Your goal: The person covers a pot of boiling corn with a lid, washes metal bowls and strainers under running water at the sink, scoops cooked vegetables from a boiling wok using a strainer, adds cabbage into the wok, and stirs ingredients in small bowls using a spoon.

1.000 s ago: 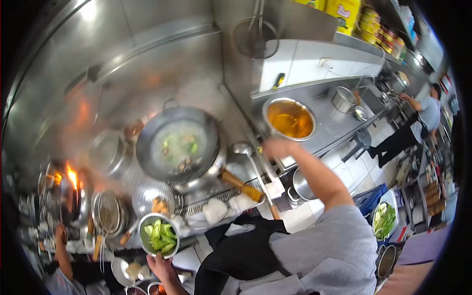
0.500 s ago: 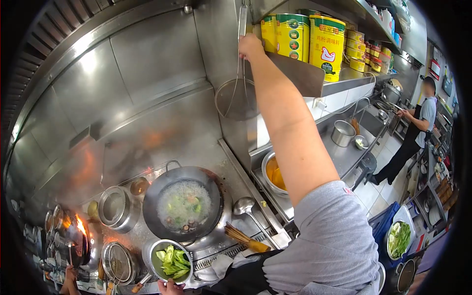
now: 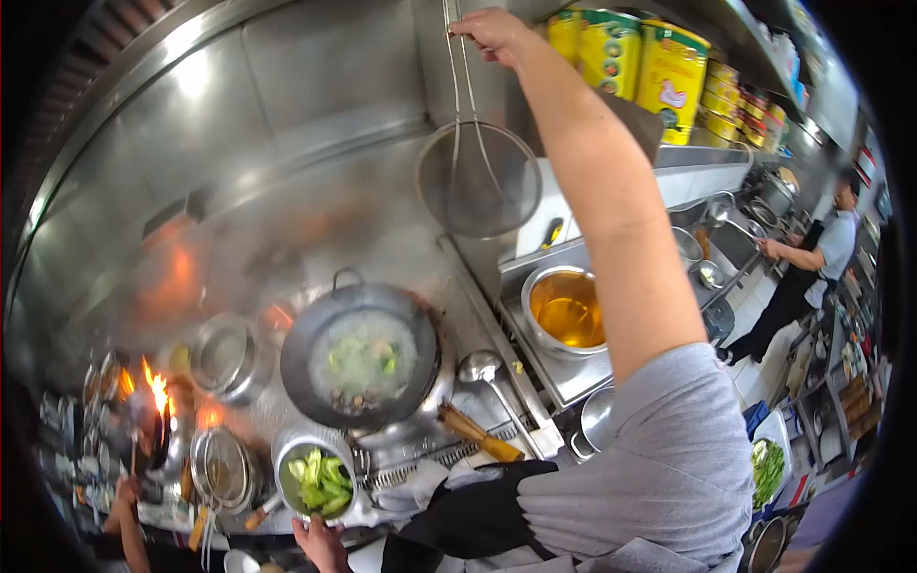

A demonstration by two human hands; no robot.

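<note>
Stainless-steel wall panels (image 3: 325,86), smooth and blurrily reflective, behind a metal cooktop (image 3: 468,306). On the cooktop: one wide, round, dark metal wok (image 3: 304,368), loop handle toward the back edge, pale bubbling liquid (image 3: 368,349) with green pieces inside; one long-handled metal ladle (image 3: 479,366), near the right edge; one bundled bamboo brush (image 3: 482,435), near the front edge. Beyond the right edge: one round steel basin (image 3: 531,291) of clear amber liquid. Right hand (image 3: 489,33): fingers curled, pinching the twin-wire handle of a round, fine-mesh metal strainer (image 3: 478,181), mesh hanging below the hand. Left hand (image 3: 320,541): gripping the near rim of a round metal bowl (image 3: 286,462), some fingers hidden; bowl just beyond the fingertips, by the cooktop's front edge, holding glossy cut green leaves (image 3: 320,482).
</note>
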